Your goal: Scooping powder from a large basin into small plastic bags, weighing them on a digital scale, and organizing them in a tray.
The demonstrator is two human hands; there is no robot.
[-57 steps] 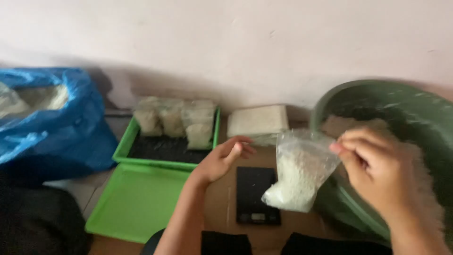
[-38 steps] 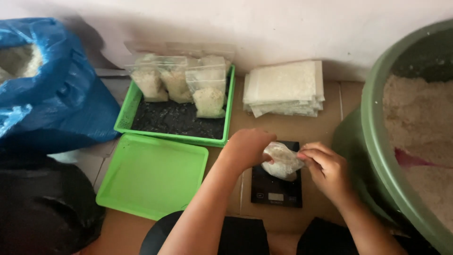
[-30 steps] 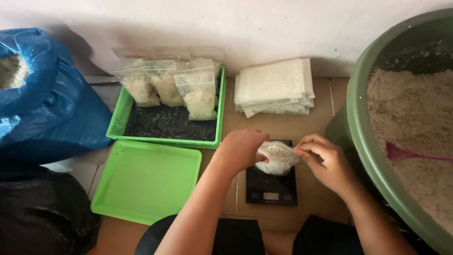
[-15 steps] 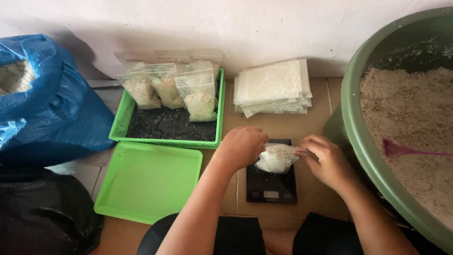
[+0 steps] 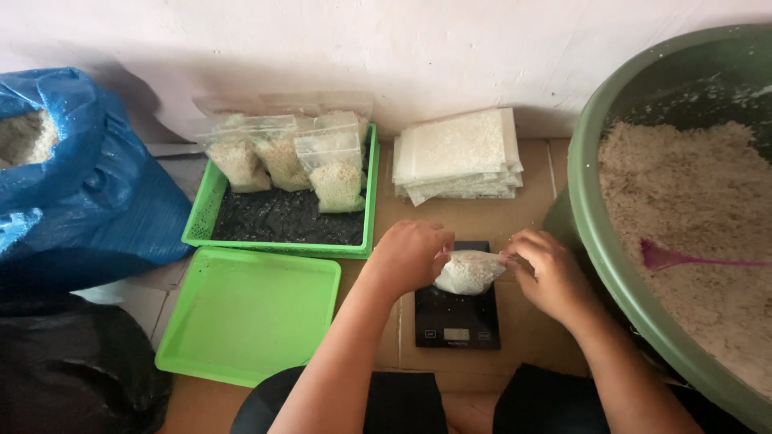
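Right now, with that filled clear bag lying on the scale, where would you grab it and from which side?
Grip the flat, empty neck of the small filled bag, at its right end beside the right hand. The bulging fill sits left, under the left hand, and would likely squash. Come from the right, above the black scale.

The floor [image 5: 482, 221] is tan tile and carries every item. A black digital scale [image 5: 457, 317] lies directly below the left hand [image 5: 412, 255] and right hand [image 5: 547, 269]. A stack of flat clear bags [image 5: 457, 154] lies beyond the hands. Left of the left hand sit two green trays [image 5: 241, 313]. Right of the right hand stands a green basin [image 5: 611, 265]. A blue sack [image 5: 88, 201] stands far left.
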